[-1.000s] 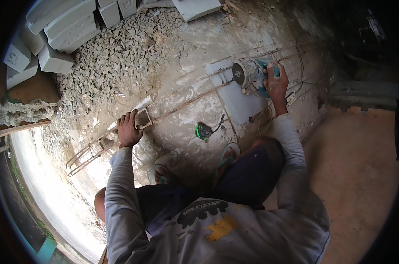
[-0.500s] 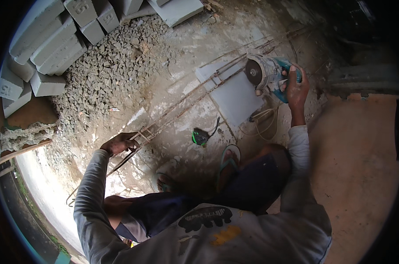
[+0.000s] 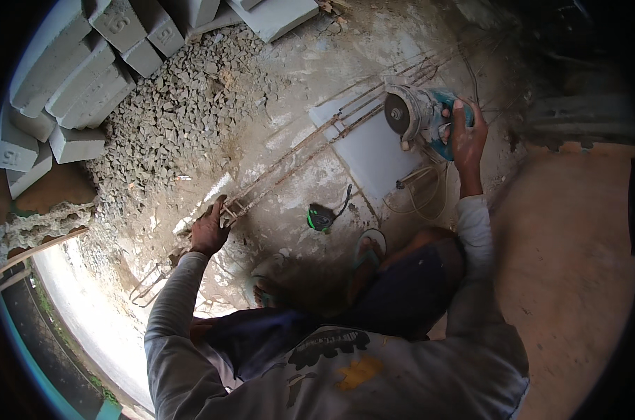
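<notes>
1. Left hand (image 3: pixel 210 229), arm stretched forward, curls its fingers around the rebar cage (image 3: pixel 341 125), which slants across the floor (image 3: pixel 282 115).
2. Right hand (image 3: pixel 467 136), arm extended forward-right, wraps around the angle grinder (image 3: pixel 417 115).

clothing, seen from above: grey shirt (image 3: pixel 415 371), dark navy shorts (image 3: pixel 401 290), pale-rimmed sandal (image 3: pixel 379 242).
shirt has dark print (image 3: pixel 328 348), with yellow-orange patch (image 3: pixel 359 374) at the print's 4 o'clock; long left sleeve (image 3: pixel 172 308) at 8 o'clock, right sleeve (image 3: pixel 477 234) at 3 o'clock; bare left hand (image 3: pixel 210 229) and right hand (image 3: pixel 468 134).
</notes>
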`<state>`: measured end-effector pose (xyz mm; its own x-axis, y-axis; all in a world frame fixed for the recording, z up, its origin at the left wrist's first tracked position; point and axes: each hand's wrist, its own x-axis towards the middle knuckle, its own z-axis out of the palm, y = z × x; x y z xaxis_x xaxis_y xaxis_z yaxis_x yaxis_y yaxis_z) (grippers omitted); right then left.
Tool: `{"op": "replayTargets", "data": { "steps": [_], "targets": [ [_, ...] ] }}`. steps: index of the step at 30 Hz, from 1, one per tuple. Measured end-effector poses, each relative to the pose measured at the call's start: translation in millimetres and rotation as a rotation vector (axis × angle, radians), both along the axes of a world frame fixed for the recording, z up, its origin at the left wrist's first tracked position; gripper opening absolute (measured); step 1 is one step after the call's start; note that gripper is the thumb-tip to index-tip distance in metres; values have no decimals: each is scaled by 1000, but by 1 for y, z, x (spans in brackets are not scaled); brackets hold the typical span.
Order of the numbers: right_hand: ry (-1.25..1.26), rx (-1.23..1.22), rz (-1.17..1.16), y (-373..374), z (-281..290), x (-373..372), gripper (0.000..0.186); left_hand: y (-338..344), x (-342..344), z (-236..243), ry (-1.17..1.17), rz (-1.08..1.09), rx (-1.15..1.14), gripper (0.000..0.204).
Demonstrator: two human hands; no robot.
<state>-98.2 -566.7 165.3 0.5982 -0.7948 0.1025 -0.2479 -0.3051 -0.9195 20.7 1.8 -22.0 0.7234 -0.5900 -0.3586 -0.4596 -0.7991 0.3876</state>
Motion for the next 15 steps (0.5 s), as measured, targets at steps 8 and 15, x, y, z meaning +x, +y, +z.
{"op": "replayTargets", "data": {
  "steps": [8, 15],
  "targets": [
    [-16, 21, -8, -6, 6, -6, 39, 19, 37, 18, 816, 67, -304, 68],
    [-2, 58, 49, -5, -9, 20, 41, 46, 98, -68, 566, 108, -89, 62]
  ]
}}
